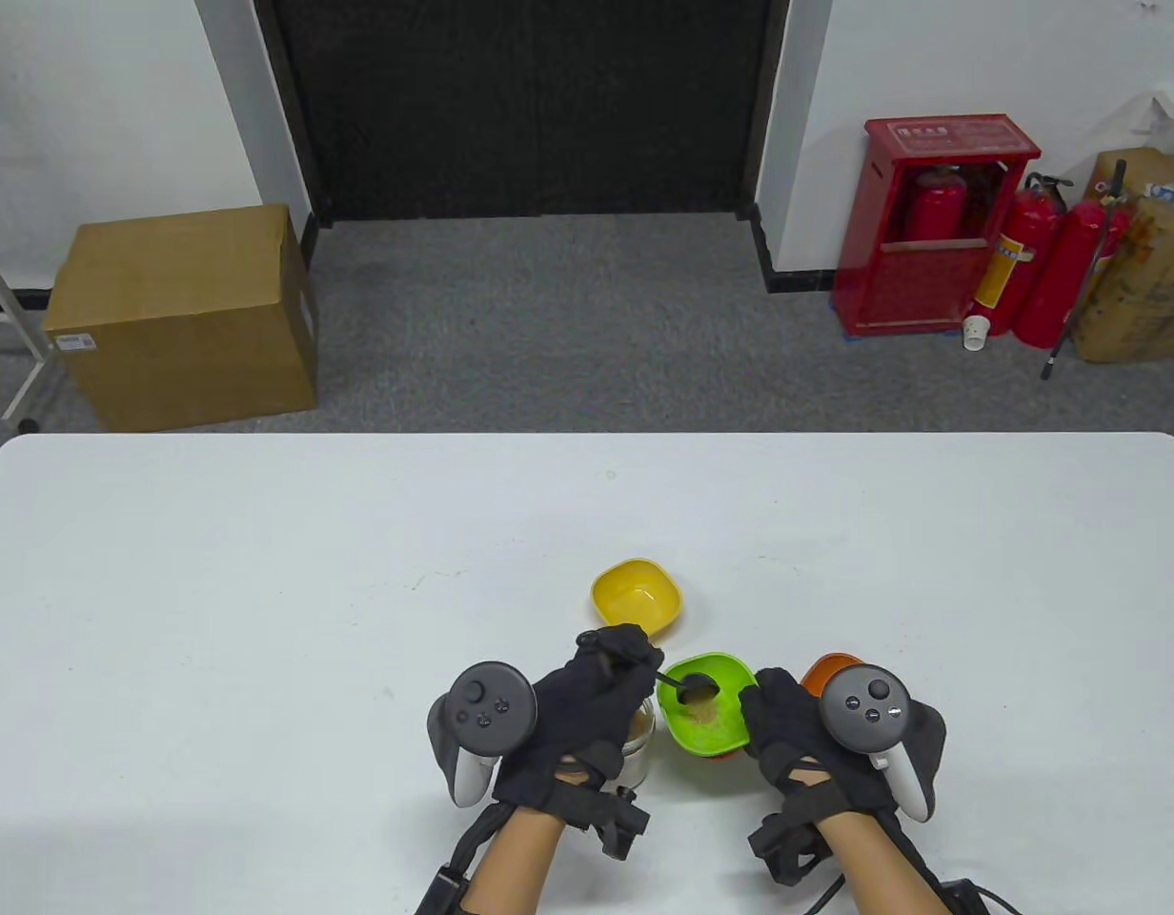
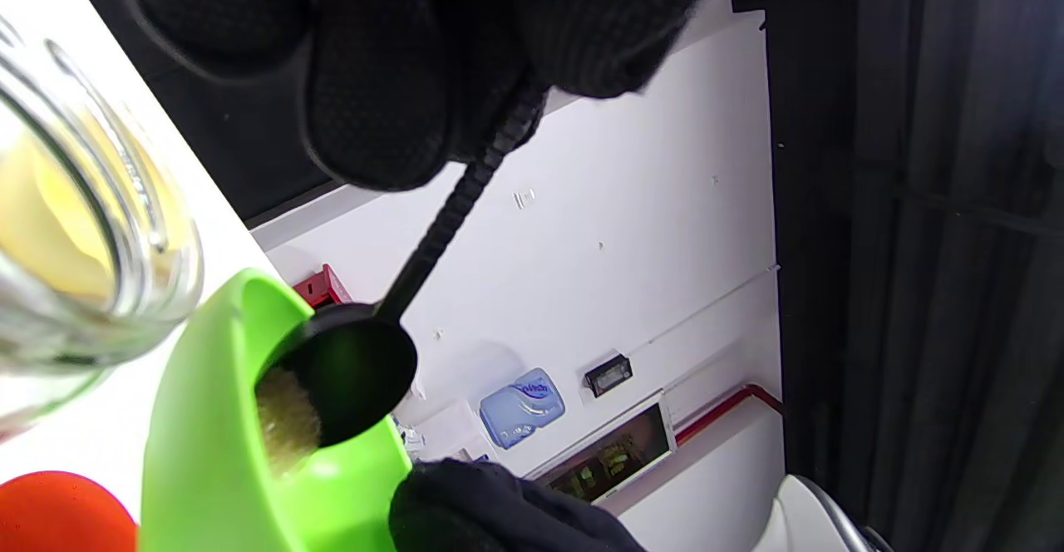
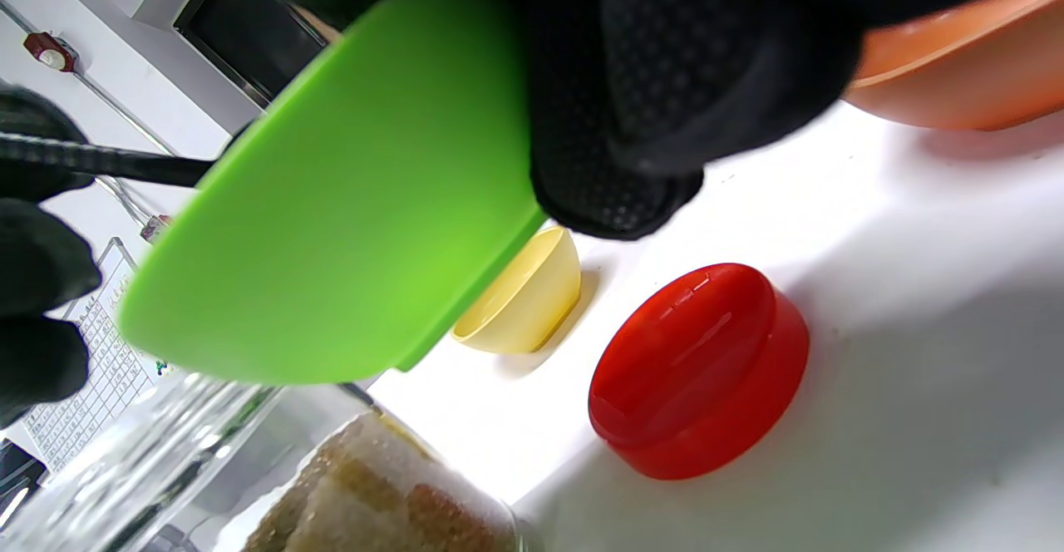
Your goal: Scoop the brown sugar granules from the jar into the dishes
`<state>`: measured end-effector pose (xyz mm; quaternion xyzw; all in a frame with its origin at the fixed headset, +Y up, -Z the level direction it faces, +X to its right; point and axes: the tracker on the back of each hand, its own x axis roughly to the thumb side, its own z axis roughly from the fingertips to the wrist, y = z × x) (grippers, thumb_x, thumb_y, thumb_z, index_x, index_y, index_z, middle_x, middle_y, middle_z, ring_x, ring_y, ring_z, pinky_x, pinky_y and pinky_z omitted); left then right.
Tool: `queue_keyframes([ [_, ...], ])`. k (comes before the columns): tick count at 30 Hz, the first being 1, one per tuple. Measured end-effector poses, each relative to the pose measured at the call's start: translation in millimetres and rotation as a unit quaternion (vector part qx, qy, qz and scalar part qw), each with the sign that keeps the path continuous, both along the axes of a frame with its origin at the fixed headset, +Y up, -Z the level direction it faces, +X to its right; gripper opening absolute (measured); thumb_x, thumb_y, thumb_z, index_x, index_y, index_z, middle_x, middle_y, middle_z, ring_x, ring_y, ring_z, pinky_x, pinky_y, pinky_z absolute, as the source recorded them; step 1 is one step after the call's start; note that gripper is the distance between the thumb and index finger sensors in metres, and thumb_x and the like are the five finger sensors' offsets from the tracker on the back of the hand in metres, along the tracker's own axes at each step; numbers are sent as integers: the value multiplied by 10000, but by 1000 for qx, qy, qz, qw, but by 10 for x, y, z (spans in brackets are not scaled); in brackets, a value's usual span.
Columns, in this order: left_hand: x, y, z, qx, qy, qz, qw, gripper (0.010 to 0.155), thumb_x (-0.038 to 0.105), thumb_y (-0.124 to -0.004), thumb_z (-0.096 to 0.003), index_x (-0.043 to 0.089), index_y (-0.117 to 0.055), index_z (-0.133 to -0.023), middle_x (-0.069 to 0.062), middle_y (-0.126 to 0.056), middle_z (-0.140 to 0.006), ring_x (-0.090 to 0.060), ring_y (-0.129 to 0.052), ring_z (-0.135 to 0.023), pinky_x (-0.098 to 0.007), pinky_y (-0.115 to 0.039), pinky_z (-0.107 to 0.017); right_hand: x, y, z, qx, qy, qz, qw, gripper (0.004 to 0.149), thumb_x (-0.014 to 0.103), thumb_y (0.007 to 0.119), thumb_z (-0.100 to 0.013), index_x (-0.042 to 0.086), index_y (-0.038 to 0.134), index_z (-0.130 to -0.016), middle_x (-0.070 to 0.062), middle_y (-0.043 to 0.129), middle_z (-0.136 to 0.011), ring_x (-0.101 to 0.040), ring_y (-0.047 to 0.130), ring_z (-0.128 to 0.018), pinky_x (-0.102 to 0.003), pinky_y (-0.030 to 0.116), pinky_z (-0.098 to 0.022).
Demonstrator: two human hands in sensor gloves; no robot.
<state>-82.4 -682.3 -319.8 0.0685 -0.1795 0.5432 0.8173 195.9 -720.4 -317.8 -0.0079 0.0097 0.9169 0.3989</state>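
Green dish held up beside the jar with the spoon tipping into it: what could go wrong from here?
1. The right hand holds the green dish off the table, tilted; the sugar could slide out.
2. The black spoon empties near the rim, so granules may fall outside.
3. The open glass jar stands close below; the left hand might knock it.

- We see the jar as clear, shiny glass.
- We read the green dish as smooth, matt plastic.
- We note the red lid beside the green dish is glossy plastic.
- We find the gloves' fingers are black knitted cloth.
- We see the spoon is black, its handle ribbed.
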Motion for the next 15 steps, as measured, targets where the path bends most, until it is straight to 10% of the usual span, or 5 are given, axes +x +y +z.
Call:
queue_keyframes([
  [15,1,-22,40,1,-55,-5,998,434,272,-843,-537,266,-730,-956,-40,-884,-975,-276,-1004,-752,-551,-773,-581,31,-8,6,-6,-4,-6,1000,516,318,744,-568,-55,725,-924,-211,1008,-556,-325,937,-269,-458,822,-105],
])
